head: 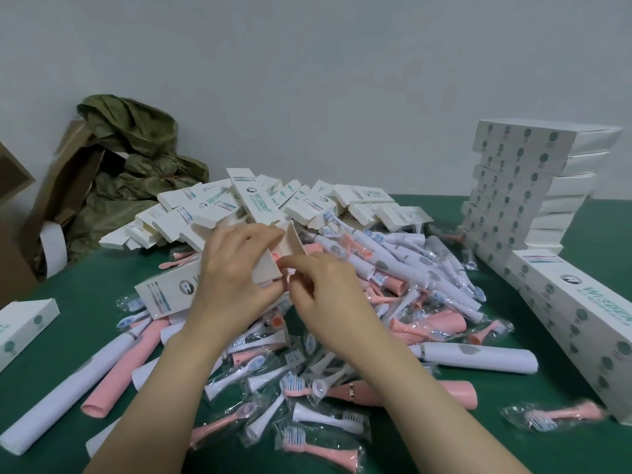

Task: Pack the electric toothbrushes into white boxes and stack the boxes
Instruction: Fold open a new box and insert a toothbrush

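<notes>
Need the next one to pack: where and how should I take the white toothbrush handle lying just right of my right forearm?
Pinch the white cylindrical toothbrush handle across its middle, from above. It lies flat and crosswise, its top uncovered; its narrow left end runs into the pile.

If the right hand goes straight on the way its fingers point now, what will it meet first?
Most likely the open end of the white box that the left hand holds. The right hand points up and left at it, very close. Depth is hard to judge from one view.
</notes>
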Tool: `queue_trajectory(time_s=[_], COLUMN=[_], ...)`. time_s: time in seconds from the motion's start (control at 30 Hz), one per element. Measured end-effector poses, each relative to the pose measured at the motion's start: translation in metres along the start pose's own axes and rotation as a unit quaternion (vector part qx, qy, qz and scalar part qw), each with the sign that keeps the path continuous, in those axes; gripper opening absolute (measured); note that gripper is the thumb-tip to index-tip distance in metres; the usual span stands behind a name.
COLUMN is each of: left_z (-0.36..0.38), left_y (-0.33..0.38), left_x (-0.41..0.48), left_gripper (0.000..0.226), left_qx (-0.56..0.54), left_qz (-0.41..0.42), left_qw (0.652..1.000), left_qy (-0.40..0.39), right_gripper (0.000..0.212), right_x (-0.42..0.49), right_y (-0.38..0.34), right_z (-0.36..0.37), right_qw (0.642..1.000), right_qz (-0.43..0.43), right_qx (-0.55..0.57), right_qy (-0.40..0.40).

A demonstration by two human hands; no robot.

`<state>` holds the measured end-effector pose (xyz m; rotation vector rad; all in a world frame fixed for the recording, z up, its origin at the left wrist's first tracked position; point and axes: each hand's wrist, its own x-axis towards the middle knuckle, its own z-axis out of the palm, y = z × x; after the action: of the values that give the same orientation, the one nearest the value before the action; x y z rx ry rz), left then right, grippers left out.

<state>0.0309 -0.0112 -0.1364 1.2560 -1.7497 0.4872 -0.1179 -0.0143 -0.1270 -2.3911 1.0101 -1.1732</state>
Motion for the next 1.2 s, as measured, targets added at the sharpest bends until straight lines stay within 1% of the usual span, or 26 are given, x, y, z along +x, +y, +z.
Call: queue_trajectory(time_s=[0.07, 0.1, 0.13, 0.17, 0.2, 0.23, 0.27, 0.33, 0.4, 0.47, 0.5, 0.57, 0.6, 0.67, 0.77, 0.83, 0.9, 0.93, 0.97, 1.0, 1.03, 1.07, 1.1, 1.13, 1.17, 1.2], left_z=[0.0, 0.001, 0.002, 0.003, 0.004, 0.005, 0.005, 0.006, 0.007, 0.007, 0.007, 0.007, 0.008, 0.008, 0.009, 0.008, 0.007, 0.007, 0.007, 0.006, 0.006, 0.006, 0.006, 0.007, 0.007, 0.007], left_y=[-0.001, -0.002, -0.001, -0.001, -0.001, 0.0, 0.0, 0.0, -0.001, -0.002, -0.002, -0.003, -0.004, -0.004, -0.003, -0.002, -0.001, -0.001, -0.001, 0.0, 0.0, 0.0, 0.0, 0.0, 0.0, 0.0], left_x=[0.0, 0.0, -0.001, -0.001, -0.001, -0.001, 0.0, 0.0, 0.0, 0.0, 0.001, 0.001, 0.001, -0.001, -0.002, -0.001, -0.002, -0.002, -0.003, -0.003, -0.003, -0.003, -0.003, -0.003, -0.003, -0.003], left_gripper=[0.045, 0.047, 0.049, 0.052, 0.054, 0.055, 0.055, 0.054, 0.053, 0.052, 0.053, 0.055, 0.055, 0.053, 0.052, 0.054, 0.056, 0.057, 0.057, 0.057, 0.056, 0.055, 0.054, 0.053, 0.053, 0.055], left_qx=[0.007, 0.008, 0.007, 0.005, 0.003, 0.001, 0.001, 0.006, 0.009, 0.006, 0.004, 0.002, 0.004, 0.005, 0.004, 0.004, 0.008, 0.01, 0.012, 0.015, 0.018, 0.022, 0.024, 0.025, 0.025, 0.023], left_qz=[-0.001, -0.008, -0.015, -0.02, -0.022, -0.021, -0.019, -0.013, -0.011, -0.01, -0.012, -0.017, -0.018, -0.017, -0.017, -0.023, -0.026, -0.025, -0.024, -0.022, -0.021, -0.021, -0.02, -0.018, -0.017, -0.019], left_qw=[1.0, 1.0, 1.0, 1.0, 1.0, 1.0, 1.0, 1.0, 1.0, 1.0, 1.0, 1.0, 1.0, 0.999, 0.999, 0.998, 0.998, 0.998, 0.998, 0.998, 0.998, 0.998, 0.998, 0.998, 0.998, 0.998], left_qy=[-0.012, -0.014, -0.015, -0.015, -0.014, -0.013, -0.013, -0.015, -0.015, -0.01, -0.011, -0.018, -0.023, -0.033, -0.044, -0.05, -0.056, -0.059, -0.06, -0.06, -0.06, -0.06, -0.06, -0.058, -0.056, -0.055], right_gripper=[0.028, 0.027, 0.027, 0.026, 0.024, 0.022, 0.023, 0.024, 0.015, 0.031, 0.034, 0.032, 0.03, 0.036, 0.044, 0.041, 0.031, 0.025, 0.023, 0.023, 0.022, 0.019, 0.015, 0.01, 0.007, 0.01], right_x=[0.002, 0.006, 0.013, 0.023, 0.034, 0.046, 0.056, 0.068, 0.071, 0.073, 0.074, 0.076, 0.077, 0.077, 0.077, 0.076, 0.071, 0.067, 0.062, 0.056, 0.049, 0.042, 0.035, 0.028, 0.022, 0.017], right_y=[0.002, 0.005, 0.012, 0.021, 0.033, 0.046, 0.058, 0.084, 0.103, 0.114, 0.116, 0.113, 0.11, 0.105, 0.103, 0.101, 0.093, 0.088, 0.082, 0.073, 0.062, 0.05, 0.038, 0.027, 0.019, 0.014], right_z=[-0.01, -0.018, -0.026, -0.034, -0.042, -0.049, -0.052, -0.051, -0.044, -0.036, -0.034, -0.028, -0.025, -0.021, -0.024, -0.031, -0.036, -0.038, -0.04, -0.042, -0.043, -0.044, -0.043, -0.041, -0.036, -0.029], right_qw=[0.994, 0.984, 0.968, 0.956, 0.953, 0.956, 0.958, 0.953, 0.941, 0.931, 0.928, 0.926, 0.929, 0.932, 0.936, 0.937, 0.942, 0.951, 0.961, 0.968, 0.965, 0.942, 0.9, 0.854, 0.819, 0.8], right_qz=[0.053, 0.098, 0.145, 0.182, 0.21, 0.232, 0.252, 0.28, 0.292, 0.291, 0.287, 0.261, 0.243, 0.228, 0.258, 0.283, 0.275, 0.262, 0.251, 0.244, 0.243, 0.243, 0.235, 0.219, 0.204, 0.198], right_qx=[0.091, 0.145, 0.182, 0.18, 0.137, 0.074, 0.007, -0.097, -0.172, -0.215, -0.231, -0.268, -0.275, -0.274, -0.23, -0.194, -0.184, -0.163, -0.118, -0.044, 0.071, 0.215, 0.357, 0.468, 0.535, 0.566], right_qy=[0.007, 0.039, 0.092, 0.143, 0.169, 0.162, 0.134, 0.057, -0.017, -0.044, -0.049, -0.05, -0.052, -0.065, -0.069, -0.071, -0.055, -0.031, 0.0, 0.037, 0.073, 0.092, 0.085, 0.062, 0.044, 0.038])
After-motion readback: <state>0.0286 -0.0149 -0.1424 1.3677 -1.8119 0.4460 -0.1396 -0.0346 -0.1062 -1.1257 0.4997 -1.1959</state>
